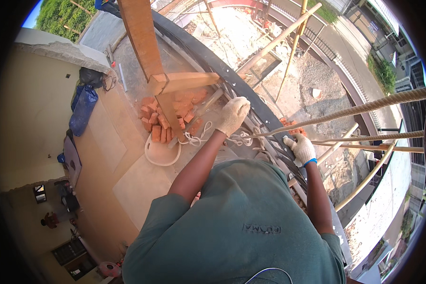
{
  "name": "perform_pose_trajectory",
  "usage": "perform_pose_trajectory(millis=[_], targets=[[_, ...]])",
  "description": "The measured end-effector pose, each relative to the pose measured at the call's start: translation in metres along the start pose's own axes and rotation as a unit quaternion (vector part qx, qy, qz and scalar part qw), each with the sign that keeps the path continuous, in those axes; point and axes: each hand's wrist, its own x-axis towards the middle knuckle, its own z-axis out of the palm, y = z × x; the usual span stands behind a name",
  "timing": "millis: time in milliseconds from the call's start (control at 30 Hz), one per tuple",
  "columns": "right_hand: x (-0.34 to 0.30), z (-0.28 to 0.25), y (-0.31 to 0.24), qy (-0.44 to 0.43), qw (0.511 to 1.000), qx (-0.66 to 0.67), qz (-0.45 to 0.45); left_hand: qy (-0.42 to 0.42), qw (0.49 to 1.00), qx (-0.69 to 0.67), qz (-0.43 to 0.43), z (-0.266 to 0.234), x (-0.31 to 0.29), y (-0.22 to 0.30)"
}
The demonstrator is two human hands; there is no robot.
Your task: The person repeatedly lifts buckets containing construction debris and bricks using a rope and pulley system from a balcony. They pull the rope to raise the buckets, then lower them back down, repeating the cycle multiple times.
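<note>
My left hand [234, 115], in a pale knit glove, is closed in a fist by the inner side of a dark metal beam [241, 87]. What it may hold is hidden. My right hand [302, 150], gloved with a blue cuff, lies at the beam's outer side with bent fingers; their grip cannot be made out. A thick twisted rope [350, 111] passes above this hand, and a second rope [378, 138] reaches the area of its fingers. Knotted white cord [241, 138] lies between my hands, beside a round pale basin rim [162, 163].
Red bricks [163, 120] are heaped left of my left hand, under a wooden frame [184, 82]. Bamboo poles [291, 52] stand outside the beam. Far below are gravel [317, 80], more bricks [291, 127] and a fence [338, 59]. Blue sacks [84, 106] lie by the left wall.
</note>
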Motion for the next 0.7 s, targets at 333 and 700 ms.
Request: perform_pose_trajectory(millis=[333, 700], targets=[[-0.010, 0.051, -0.004, 0.335, 0.941, -0.005, 0.045, -0.345, 0.884, -0.315, 0.010, 0.016, 0.042, 0.152], [-0.010, 0.037, -0.021, 0.338, 0.931, 0.016, 0.136, -0.352, 0.875, -0.318, -0.100, -0.003, 0.075, 0.230]])
